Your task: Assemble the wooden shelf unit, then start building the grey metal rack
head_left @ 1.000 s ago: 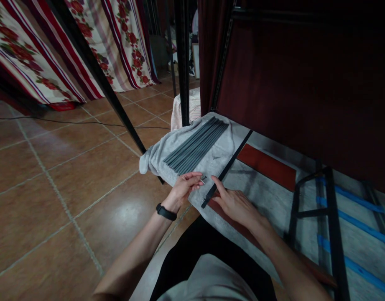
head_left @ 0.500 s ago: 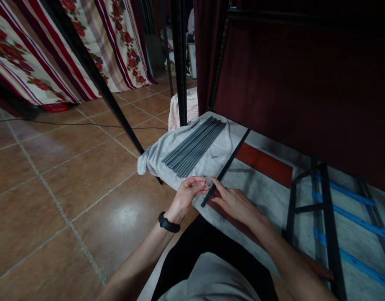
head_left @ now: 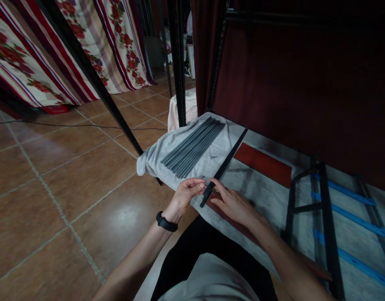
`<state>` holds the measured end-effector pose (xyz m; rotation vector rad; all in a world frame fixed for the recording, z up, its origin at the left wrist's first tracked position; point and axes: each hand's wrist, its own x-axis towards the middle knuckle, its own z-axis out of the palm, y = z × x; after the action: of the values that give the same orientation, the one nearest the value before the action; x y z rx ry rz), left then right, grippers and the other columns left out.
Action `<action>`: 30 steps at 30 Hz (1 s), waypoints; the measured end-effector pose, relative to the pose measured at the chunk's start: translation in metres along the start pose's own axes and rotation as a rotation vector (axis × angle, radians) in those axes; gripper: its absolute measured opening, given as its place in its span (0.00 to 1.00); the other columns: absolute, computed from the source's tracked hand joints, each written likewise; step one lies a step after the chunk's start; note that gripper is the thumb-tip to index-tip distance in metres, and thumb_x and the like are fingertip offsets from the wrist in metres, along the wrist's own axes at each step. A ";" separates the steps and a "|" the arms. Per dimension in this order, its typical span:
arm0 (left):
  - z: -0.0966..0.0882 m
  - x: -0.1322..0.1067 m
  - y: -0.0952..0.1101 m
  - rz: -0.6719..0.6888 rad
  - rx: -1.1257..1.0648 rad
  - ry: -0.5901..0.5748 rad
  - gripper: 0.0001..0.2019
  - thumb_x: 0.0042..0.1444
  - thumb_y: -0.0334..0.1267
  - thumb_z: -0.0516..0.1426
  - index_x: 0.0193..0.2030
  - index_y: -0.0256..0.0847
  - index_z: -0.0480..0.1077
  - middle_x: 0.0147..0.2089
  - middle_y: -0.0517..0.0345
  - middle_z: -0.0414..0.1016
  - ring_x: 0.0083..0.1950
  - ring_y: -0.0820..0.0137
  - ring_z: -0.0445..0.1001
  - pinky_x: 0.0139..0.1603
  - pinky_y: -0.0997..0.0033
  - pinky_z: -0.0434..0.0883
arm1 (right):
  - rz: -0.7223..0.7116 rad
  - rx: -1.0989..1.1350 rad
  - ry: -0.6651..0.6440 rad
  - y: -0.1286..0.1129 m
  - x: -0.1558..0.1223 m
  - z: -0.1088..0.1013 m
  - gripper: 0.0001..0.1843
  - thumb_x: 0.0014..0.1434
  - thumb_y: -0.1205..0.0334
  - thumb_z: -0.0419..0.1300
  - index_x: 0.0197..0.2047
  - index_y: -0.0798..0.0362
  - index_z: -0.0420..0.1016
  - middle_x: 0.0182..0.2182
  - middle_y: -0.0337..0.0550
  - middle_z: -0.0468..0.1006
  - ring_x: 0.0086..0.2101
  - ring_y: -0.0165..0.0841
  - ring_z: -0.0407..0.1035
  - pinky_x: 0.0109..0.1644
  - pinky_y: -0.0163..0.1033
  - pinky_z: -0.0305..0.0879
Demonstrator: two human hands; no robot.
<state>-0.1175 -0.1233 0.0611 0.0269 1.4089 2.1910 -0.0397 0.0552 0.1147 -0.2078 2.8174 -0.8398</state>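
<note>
The black bar (head_left: 227,162) has shifted slightly toward the rods (head_left: 194,148). At the blanket's (head_left: 151,158) near edge, beside its end, the left hand (head_left: 186,193) pinches a pin (head_left: 205,186), fingertips suiting its smallness; the right hand's (head_left: 234,204) spread fingers seemingly steady the bar, grip unclear.

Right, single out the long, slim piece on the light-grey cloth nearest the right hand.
The single straight black bar, its near end by the right hand; the slim grey rods lie bundled farther left.
</note>
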 end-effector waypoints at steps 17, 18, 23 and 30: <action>0.004 -0.001 -0.004 0.101 0.110 0.003 0.12 0.46 0.39 0.71 0.37 0.37 0.81 0.32 0.57 0.79 0.31 0.74 0.73 0.36 0.74 0.69 | 0.051 0.005 -0.005 -0.004 -0.001 -0.005 0.32 0.68 0.59 0.52 0.73 0.45 0.51 0.53 0.46 0.80 0.51 0.39 0.75 0.51 0.40 0.68; 0.004 -0.002 -0.005 0.105 0.106 0.014 0.12 0.46 0.38 0.70 0.37 0.37 0.81 0.31 0.57 0.79 0.31 0.74 0.72 0.36 0.74 0.69 | 0.048 -0.005 -0.003 -0.004 -0.001 -0.005 0.32 0.68 0.59 0.52 0.73 0.45 0.50 0.52 0.46 0.80 0.51 0.39 0.76 0.50 0.40 0.69; 0.003 -0.004 -0.005 0.122 0.101 -0.002 0.12 0.47 0.38 0.70 0.37 0.36 0.80 0.31 0.58 0.78 0.31 0.75 0.72 0.37 0.74 0.69 | 0.036 -0.040 -0.006 -0.004 -0.002 -0.004 0.33 0.68 0.59 0.52 0.74 0.45 0.48 0.53 0.45 0.80 0.49 0.40 0.77 0.51 0.41 0.69; 0.004 -0.001 0.000 0.135 0.118 -0.048 0.14 0.47 0.42 0.70 0.37 0.37 0.79 0.31 0.57 0.79 0.32 0.73 0.73 0.37 0.73 0.69 | 0.059 -0.057 -0.005 -0.007 -0.002 -0.005 0.33 0.69 0.58 0.51 0.74 0.46 0.48 0.52 0.46 0.80 0.49 0.40 0.77 0.49 0.41 0.70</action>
<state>-0.1155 -0.1206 0.0632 0.2217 1.5477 2.1952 -0.0388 0.0529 0.1231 -0.1341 2.8299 -0.7460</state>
